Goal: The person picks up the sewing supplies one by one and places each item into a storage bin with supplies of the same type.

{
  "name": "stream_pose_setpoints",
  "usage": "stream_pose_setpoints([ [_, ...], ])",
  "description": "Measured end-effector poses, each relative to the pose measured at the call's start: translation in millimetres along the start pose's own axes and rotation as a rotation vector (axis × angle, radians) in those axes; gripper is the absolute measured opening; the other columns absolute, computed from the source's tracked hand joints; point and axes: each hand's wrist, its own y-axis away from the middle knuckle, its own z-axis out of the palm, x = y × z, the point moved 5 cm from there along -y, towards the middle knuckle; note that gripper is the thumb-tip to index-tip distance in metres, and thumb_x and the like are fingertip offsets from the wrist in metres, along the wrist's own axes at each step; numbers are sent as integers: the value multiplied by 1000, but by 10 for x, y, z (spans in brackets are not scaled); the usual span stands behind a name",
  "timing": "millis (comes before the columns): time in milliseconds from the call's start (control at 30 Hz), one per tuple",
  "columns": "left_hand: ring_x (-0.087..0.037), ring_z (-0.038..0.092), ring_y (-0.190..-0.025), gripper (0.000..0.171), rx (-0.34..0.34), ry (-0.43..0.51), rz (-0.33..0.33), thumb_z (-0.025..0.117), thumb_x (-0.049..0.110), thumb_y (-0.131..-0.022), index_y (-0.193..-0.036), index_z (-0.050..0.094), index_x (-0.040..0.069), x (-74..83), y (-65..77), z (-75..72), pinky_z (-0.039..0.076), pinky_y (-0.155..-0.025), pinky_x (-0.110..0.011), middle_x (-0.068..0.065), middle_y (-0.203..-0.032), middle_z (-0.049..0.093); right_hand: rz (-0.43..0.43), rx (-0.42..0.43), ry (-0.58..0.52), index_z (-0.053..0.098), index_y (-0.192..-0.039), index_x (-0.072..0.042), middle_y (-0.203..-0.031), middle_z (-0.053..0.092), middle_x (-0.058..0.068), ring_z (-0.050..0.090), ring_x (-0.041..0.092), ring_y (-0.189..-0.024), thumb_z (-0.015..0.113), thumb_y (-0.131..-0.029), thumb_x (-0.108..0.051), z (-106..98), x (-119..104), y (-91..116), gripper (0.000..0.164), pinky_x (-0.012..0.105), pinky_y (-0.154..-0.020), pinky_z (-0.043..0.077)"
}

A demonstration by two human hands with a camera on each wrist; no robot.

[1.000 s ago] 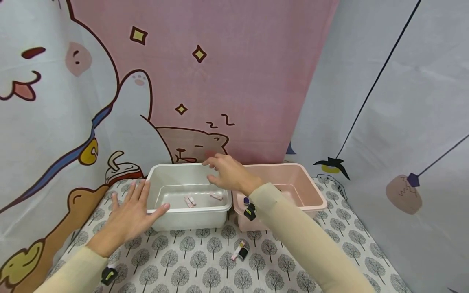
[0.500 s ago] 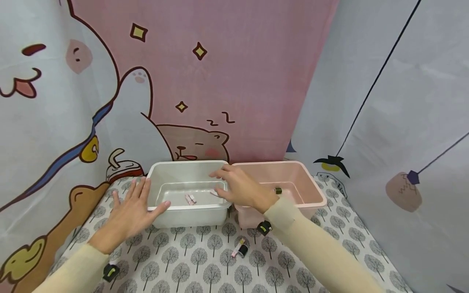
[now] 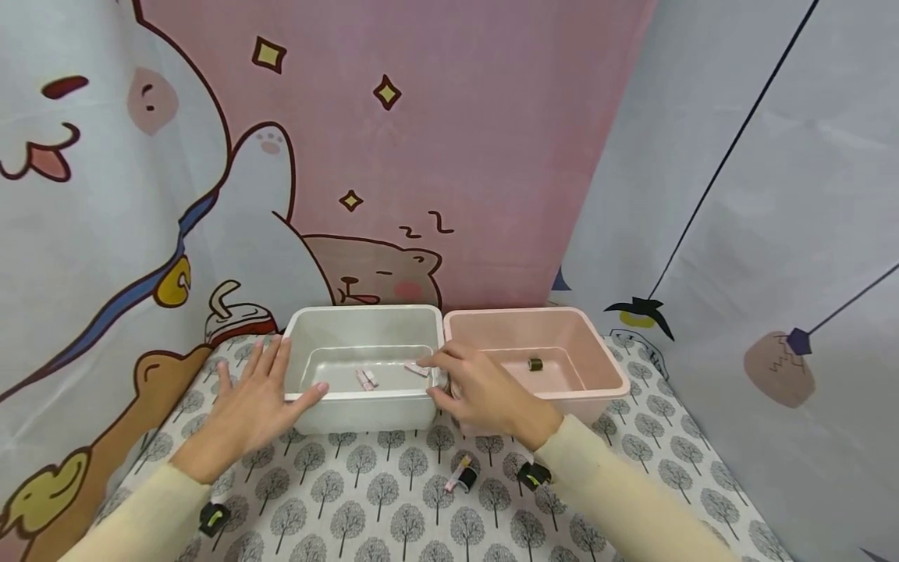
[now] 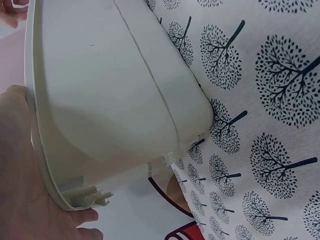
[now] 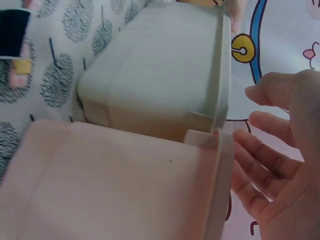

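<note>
My left hand (image 3: 246,414) rests with straight, spread fingers at the left end of a white plastic bin (image 3: 372,396); in the left wrist view its palm lies along the bin's rim (image 4: 36,120). Over the adjoining ends of the white bin and a pink bin (image 3: 586,343) is my right hand (image 3: 485,390), fingers loosely bent. In the right wrist view those fingers (image 5: 260,155) are right beside the pink rim (image 5: 220,170), holding nothing. Small pale-pink pieces (image 3: 366,380) lie inside the white bin. A dark green thread spool (image 3: 536,364) lies in the pink one.
On the tree-print cloth (image 3: 351,484) in front lie a black spool (image 3: 467,479) and a pink-and-yellow piece (image 3: 454,474). A cartoon curtain (image 3: 477,156) hangs close behind both bins. Small black devices (image 3: 534,474) sit at the wrists.
My right hand has moved down and to the right, from above the white bin to where the two bins meet, uncovering the green spool. My left hand has stayed in place.
</note>
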Motion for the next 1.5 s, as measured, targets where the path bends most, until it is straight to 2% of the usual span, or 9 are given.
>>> stream_pose_setpoints([
  [133,-62,11,-179,123,3,5,4,44,90,-109,-185,13,-2,17,2,-20,-7,-130,-99,-31,-193,13,-23,52,25,81,-142,-9,-121,79,4,74,17,-93,87,-104,-22,1,-24,133,40,26,-82,65],
  [300,-61,12,-179,123,13,3,6,45,89,-109,-185,15,-3,33,16,-34,-6,-130,-98,-31,-193,15,-43,101,61,82,-141,-14,-129,78,1,74,12,-104,90,-103,-24,1,-22,311,40,30,-92,69],
  [500,-61,10,-179,122,-1,12,3,43,90,-110,-186,12,-1,36,6,-9,-9,-130,-97,-29,-194,11,-127,155,37,82,-137,-10,-134,78,2,75,13,-117,93,-99,-18,12,-39,508,41,30,-102,69],
  [667,-62,10,-179,122,-5,19,3,43,89,-110,-186,11,-1,38,9,-6,-9,-129,-98,-29,-194,9,-193,189,72,83,-137,-10,-133,81,4,77,16,-124,93,-97,-19,30,-67,645,42,32,-111,67],
  [900,-61,9,-179,120,-3,26,1,44,87,-111,-186,10,0,32,3,-8,-10,-130,-97,-29,-194,9,-276,209,99,81,-140,-14,-133,80,1,77,13,-120,94,-94,-19,81,-103,821,48,25,-105,67],
  [967,-62,9,-179,120,-3,25,0,44,87,-111,-186,10,-1,28,6,-9,-10,-129,-97,-30,-194,9,-292,206,106,81,-140,-14,-132,80,1,77,13,-118,95,-94,-19,110,-102,864,48,26,-102,68],
  [1167,-62,9,-179,122,-4,22,-2,42,89,-110,-186,11,-1,28,8,-18,-10,-130,-97,-30,-194,9,-262,150,144,82,-138,-18,-135,79,-2,77,14,-124,94,-95,-26,209,-58,991,46,35,-108,69],
  [1333,-62,9,-179,122,-4,22,-1,42,90,-110,-186,11,-1,28,14,-27,-9,-129,-98,-29,-194,9,-226,69,157,82,-138,-20,-133,78,-2,76,10,-120,96,-96,-31,309,-10,1067,45,29,-105,69],
  [1500,-61,9,-179,122,-4,24,-3,42,90,-110,-186,11,-1,21,14,-28,-9,-129,-98,-29,-194,9,-153,-35,133,81,-141,-20,-136,78,-1,76,10,-119,95,-98,-35,410,50,1130,47,27,-103,69],
])
